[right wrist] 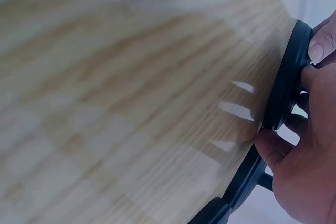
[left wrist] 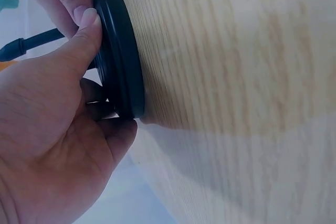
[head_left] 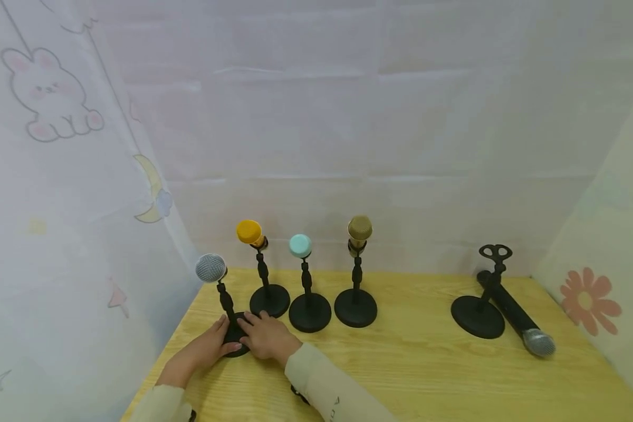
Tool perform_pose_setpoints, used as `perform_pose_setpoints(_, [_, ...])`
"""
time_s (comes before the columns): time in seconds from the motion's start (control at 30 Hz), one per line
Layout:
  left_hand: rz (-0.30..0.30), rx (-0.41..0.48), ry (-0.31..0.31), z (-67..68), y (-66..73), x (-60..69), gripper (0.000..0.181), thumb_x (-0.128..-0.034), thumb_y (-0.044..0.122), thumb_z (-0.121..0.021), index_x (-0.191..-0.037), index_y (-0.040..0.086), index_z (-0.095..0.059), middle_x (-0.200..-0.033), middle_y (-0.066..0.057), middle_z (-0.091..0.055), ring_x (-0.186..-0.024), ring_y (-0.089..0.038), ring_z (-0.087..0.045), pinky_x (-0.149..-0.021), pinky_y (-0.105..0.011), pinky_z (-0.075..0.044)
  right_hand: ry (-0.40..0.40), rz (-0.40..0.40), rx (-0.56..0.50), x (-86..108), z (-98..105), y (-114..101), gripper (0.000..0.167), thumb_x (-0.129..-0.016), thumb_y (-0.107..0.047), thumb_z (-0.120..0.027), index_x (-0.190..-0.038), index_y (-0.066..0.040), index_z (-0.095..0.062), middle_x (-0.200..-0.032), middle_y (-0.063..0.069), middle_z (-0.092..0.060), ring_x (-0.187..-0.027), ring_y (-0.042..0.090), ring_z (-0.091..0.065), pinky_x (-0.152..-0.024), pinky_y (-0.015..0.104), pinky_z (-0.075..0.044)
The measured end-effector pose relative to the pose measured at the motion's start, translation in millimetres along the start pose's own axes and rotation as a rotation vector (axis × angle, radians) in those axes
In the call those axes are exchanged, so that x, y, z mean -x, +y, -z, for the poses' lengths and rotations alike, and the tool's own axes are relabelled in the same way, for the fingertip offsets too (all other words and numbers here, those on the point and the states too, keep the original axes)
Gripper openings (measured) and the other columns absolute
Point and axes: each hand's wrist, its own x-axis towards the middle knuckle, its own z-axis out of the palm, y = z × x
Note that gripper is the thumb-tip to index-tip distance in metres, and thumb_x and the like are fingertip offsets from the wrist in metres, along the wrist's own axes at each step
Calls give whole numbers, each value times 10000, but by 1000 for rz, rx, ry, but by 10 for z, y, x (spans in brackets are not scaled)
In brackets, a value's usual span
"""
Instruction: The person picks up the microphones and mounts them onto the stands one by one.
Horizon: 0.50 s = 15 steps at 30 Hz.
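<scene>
At the table's left side stands a black desk microphone stand (head_left: 227,300) with a round base, holding a silver-headed microphone (head_left: 211,268) tilted to the left. My left hand (head_left: 203,350) grips the left rim of the base, its thumb lying on top in the left wrist view, where the base (left wrist: 122,56) rests flat on the wood. From the other side my right hand (head_left: 269,338) holds the same base, fingers bent at its edge. The right wrist view shows this base (right wrist: 286,80) close to a neighbouring one. Both hands partly hide the rim.
Behind and to the right stand a yellow microphone (head_left: 249,232), a mint one (head_left: 300,246) and a gold one (head_left: 360,227), each on a black stand. Far right, a stand with a bare clip (head_left: 495,253) is beside a lying black microphone (head_left: 514,309). Printed cloth walls enclose the wooden table (head_left: 411,375).
</scene>
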Motion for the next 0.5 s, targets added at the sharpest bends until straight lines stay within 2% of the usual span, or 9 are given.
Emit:
perform_pose_setpoints(0.27, [2,8,-7,17,12,-65,868,-1018,441,-567,-1537,-157,-211,-1603,-375,-148,-1436,-550,-273,-1121,-635,-322,6,-33,-25,-49,-14,41,532,-1079,-518,-363,-1589,-371,-325,-1643,-132,-289,-1477,217,-367,-1164,366,-371])
perform_pose_setpoints(0.5, [12,-5,11,24,-26,-103,870,-1012,428,-579,-1535,-162,-211,-1597,-382,-156,-1432,-557,-272,-1125,-641,-310,44,-32,18,-105,-14,2,523,-1080,-516,-364,-1574,-346,-374,-1626,-96,-338,-1456,197,-400,-1157,344,-379])
